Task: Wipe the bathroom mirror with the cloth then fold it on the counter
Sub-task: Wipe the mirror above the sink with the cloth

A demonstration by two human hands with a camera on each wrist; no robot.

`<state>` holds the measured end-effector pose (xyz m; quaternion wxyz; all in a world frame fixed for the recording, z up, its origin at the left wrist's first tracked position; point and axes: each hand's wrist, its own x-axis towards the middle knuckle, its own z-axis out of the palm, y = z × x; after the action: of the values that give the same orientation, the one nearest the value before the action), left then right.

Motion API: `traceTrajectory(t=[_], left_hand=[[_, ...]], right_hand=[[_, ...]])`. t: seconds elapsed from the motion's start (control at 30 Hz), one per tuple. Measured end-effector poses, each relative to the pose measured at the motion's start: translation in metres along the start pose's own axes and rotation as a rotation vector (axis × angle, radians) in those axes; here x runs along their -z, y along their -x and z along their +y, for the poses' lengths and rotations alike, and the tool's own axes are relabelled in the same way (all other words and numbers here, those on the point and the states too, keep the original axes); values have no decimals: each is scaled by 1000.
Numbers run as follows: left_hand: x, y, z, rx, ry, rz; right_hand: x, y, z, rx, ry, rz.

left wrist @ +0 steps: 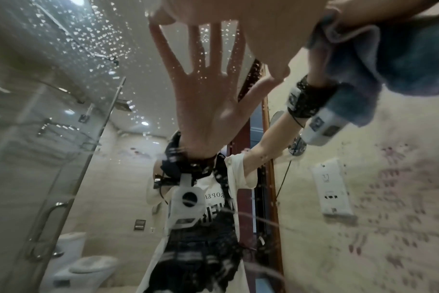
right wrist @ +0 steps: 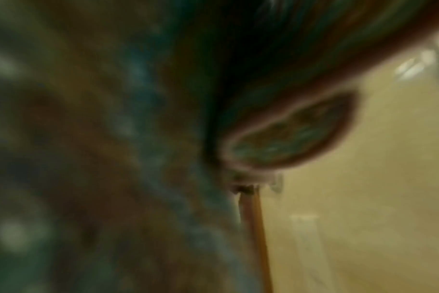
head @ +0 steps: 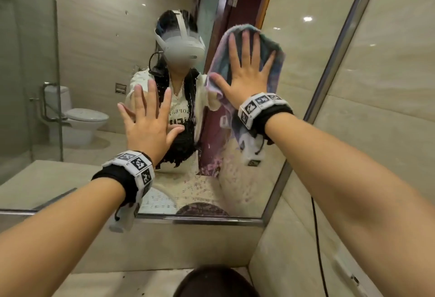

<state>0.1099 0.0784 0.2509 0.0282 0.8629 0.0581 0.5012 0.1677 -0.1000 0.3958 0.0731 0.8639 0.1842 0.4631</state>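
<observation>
The right hand presses the cloth flat under spread fingers near the mirror's right edge; the left hand lies open on the glass.

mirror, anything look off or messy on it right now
Yes: the mirror is speckled with water droplets and streaks down its middle, unwiped. The right hand presses the cloth flat on it; the left hand is bare against the glass.

My arms are bare, each wrist wrapped in a black band ringed with white blocks printed with black square codes. A white camera unit hangs under the left wrist; thin black cords dangle.
</observation>
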Motion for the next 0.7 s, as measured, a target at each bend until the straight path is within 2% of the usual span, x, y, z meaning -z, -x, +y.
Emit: traceTrajectory(t=[0.07, 0.13, 0.23, 0.33, 0.47, 0.5, 0.63, 0.7], left_hand=[[-3, 2, -1, -12, -18, -1], [-5, 6, -2, -13, -33, 3], [-6, 10, 0, -18, -42, 5], [-5, 13, -2, -32, -57, -2], [-3, 12, -2, -33, -58, -28], [-3, 12, -2, -26, -58, -31], [-2, 14, 1, -17, -72, -48], [-1, 15, 1, -17, -78, -60]], right_hand=[[-3, 0, -12, -39, -21, 28], [-13, 18, -23, 88, 20, 5], [-48, 71, -35, 324, 84, -83], [-70, 109, -34, 464, 111, -192], [-61, 86, -12, 649, 190, -166], [-53, 77, -9, 613, 188, -148], [-36, 55, -18, 268, 66, -37], [-37, 60, -33, 200, 30, -22]])
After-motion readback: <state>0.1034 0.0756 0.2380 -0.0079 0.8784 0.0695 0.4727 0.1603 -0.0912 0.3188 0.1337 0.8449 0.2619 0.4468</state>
